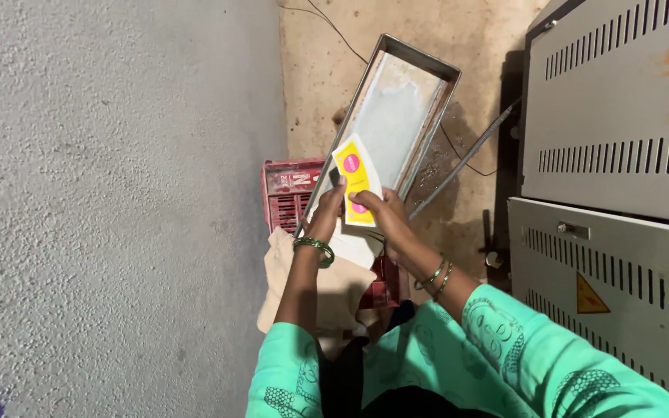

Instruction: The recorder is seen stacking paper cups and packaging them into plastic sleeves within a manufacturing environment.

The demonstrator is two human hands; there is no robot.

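Above a red crate (pixel 288 197), left hand (pixel 330 210) and right hand (pixel 385 210) both gripping a yellow-and-white packet (pixel 355 178) against a tilted metal tray (pixel 396 108).

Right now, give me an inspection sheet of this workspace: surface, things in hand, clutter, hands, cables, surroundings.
Surface: stained concrete floor.
Things in hand: yellow and white packet with pink spots, held over a long metal tray tilted on a red crate.
Clutter: beige cloth draped by the crate; thin metal rod.
Hands: left hand and right hand both grip the packet.
Cables: thin dark cable on the floor.
Surroundings: grey wall left; grey vented metal cabinet, rust-spotted, right.
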